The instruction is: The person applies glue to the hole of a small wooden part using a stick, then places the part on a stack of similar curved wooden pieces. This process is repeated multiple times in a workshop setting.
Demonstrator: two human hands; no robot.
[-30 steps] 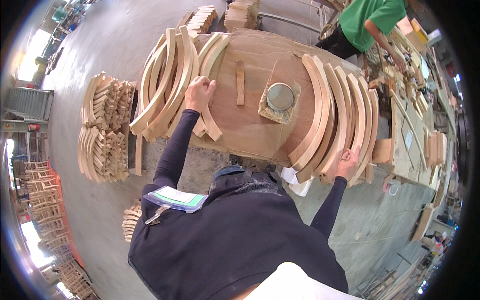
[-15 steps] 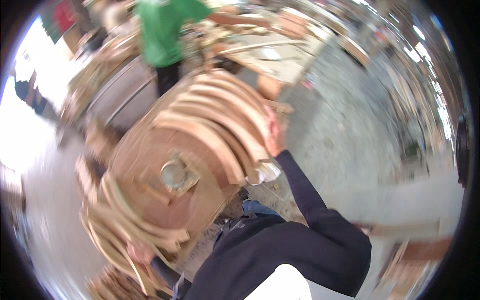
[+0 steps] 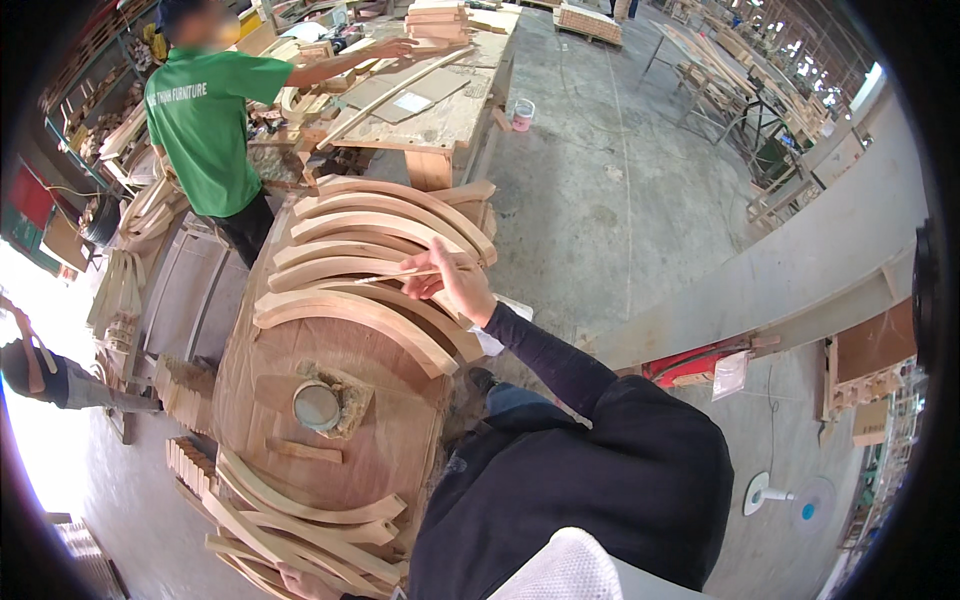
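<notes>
My right hand [image 3: 462,290] is closed on a thin brush [image 3: 405,273] with a wooden handle and pale tip, above a row of curved wooden pieces [image 3: 355,303]. These lie side by side on a brown, board-like work surface [image 3: 400,405]. At the lower left my left hand [image 3: 305,582], partly hidden, has its fingers round a curved piece in a second pile [image 3: 315,510]. A round tin [image 3: 317,406] with greyish contents stands between the two groups, on a crusted square pad [image 3: 352,410]. Near it lies a short wooden strip [image 3: 304,451].
A co-worker in a green shirt [image 3: 205,130] stands at the far left, an arm over a wooden workbench [image 3: 440,130] with stacked blocks. Another person [image 3: 60,375] is at the left edge. A white bucket [image 3: 522,114] stands on the floor. A grey beam [image 3: 760,270] crosses the right side.
My view has turned and steadied. My right hand has moved from the right ends of the curved pieces to over their middle, where the brush shows. My left hand remains at the lower pile.
</notes>
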